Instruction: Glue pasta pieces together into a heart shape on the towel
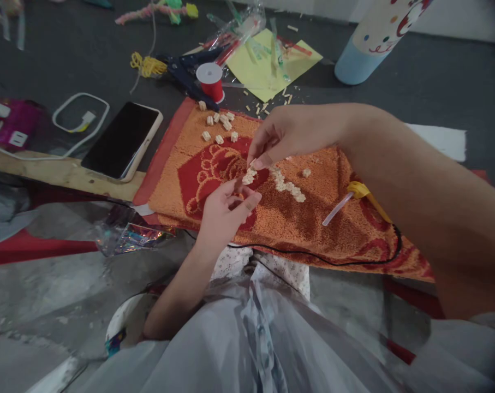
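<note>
The bare left forearm [182,286] angles upward to a bare left hand [228,210], its fingers curled and its thumb extended, a gap showing between. The bare right forearm [419,174] reaches across from the right, wrist bent, the bare right hand [282,136] pointing downward with thumb and fingertips drawn together, near the left fingertips.

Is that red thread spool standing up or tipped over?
Standing up: the spool shows its round white top facing upward, with red thread below it.

1 phone [121,141] (screen dark) lies near 1 white cable [88,118]; 1 blue-based bottle [364,53] stands well apart.
</note>
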Motion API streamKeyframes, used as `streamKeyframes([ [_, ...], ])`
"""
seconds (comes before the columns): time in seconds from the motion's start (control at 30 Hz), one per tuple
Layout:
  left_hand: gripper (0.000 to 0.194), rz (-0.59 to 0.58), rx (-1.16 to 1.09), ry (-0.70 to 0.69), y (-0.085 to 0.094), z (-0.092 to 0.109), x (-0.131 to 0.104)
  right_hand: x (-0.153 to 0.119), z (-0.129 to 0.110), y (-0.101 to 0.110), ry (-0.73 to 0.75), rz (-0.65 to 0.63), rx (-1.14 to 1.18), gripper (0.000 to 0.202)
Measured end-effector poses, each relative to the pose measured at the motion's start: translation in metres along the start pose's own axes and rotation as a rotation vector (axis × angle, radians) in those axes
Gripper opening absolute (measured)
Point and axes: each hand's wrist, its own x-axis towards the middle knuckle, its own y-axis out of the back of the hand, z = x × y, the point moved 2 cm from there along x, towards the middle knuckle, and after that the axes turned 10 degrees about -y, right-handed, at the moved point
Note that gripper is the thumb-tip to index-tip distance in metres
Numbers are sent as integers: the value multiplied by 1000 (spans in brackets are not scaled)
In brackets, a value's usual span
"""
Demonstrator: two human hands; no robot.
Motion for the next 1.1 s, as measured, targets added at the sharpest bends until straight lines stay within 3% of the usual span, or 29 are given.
streamKeyframes([
  [0.13, 42, 68, -226, 35, -10, 6, 3, -6, -8, 0, 50, 15, 68, 24],
  [0.4, 41, 143, -291, 27, -15, 7, 2, -14, -17, -4, 88, 65, 5, 26],
  [0.6, 34, 63, -221, -3, -1, 9, -6, -19, -15, 4, 86, 150, -29, 24],
  [0.7, 26, 125, -116, -68, 22, 15, -10, -19, -8, 8, 68, 169, -10, 22],
  [0.83, 7, 334, 73, -212, 61, 30, -16, -14, 2, 8, 9, 148, -55, 18],
  [0.93, 3, 528, 293, -376, 86, 40, -20, -3, 6, -3, 18, 84, -99, 22],
  [1.0, 5, 498, 506, -449, 94, 41, -20, 9, 9, -14, 59, 60, -95, 22],
  [1.1, 14, 249, 883, -472, 91, 36, -15, 28, 17, -27, 108, 84, -56, 20],
])
